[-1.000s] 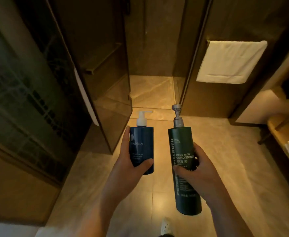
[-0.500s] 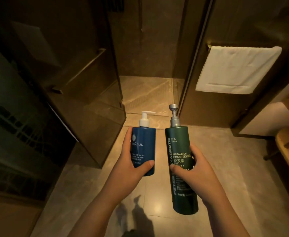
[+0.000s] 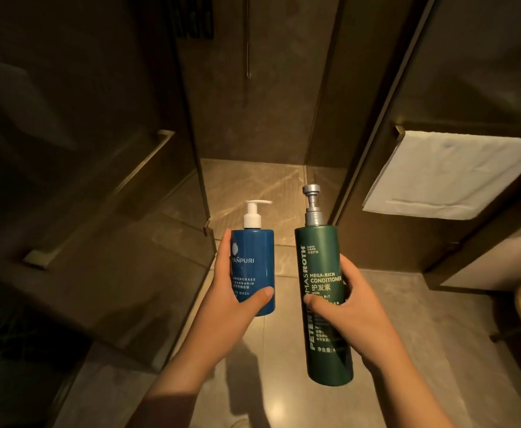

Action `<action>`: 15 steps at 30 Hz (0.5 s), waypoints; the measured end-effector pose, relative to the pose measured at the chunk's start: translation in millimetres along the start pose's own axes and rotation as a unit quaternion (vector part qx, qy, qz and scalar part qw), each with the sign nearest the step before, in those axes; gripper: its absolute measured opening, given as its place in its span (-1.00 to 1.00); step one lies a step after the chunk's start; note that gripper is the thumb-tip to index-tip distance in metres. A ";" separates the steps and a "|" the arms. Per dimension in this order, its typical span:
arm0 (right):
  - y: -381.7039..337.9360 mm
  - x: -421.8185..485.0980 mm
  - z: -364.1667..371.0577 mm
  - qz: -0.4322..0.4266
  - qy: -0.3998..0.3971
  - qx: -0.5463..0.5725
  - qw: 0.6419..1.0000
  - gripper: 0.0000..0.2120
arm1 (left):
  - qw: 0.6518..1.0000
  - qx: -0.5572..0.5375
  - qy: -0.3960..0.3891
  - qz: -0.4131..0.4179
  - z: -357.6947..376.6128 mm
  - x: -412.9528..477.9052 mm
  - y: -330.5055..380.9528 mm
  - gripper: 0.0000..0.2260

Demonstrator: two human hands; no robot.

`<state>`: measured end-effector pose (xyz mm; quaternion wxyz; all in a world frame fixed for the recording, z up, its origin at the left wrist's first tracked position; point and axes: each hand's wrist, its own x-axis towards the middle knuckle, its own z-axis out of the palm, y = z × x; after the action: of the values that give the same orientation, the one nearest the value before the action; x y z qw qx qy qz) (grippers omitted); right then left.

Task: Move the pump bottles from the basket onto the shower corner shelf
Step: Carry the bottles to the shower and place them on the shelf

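Where beige floor tiles (image 3: 438, 350) run into the shower, a glass door (image 3: 114, 242) stands at left and a white towel (image 3: 447, 177) hangs at right. The left hand (image 3: 231, 301) grips the blue bottle (image 3: 254, 261) and the right hand (image 3: 358, 313) grips the green bottle (image 3: 321, 273), both upright, side by side but apart, above the floor. Fingers behind each bottle are hidden, and the dim shower walls are hard to make out.
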<state>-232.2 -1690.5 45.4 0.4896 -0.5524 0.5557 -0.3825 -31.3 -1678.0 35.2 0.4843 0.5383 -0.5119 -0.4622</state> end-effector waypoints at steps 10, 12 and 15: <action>-14.5 156.5 -46.7 0.007 0.004 0.011 1.000 -0.37 | 0.999 -0.011 -0.038 -0.010 31.2 173.0 13.5 -0.14; -15.1 195.8 -62.1 -0.001 -0.004 0.009 1.000 -0.37 | 0.999 -0.017 -0.033 -0.009 48.0 210.8 12.4 -0.15; -23.1 254.4 -89.3 -0.024 -0.008 -0.005 1.000 -0.38 | 0.999 -0.032 -0.014 -0.018 72.3 266.2 14.6 -0.15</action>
<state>-290.2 -1954.6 57.2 0.4818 -0.5709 0.5403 -0.3873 -91.6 -1947.5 41.8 0.4857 0.5248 -0.4937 -0.4949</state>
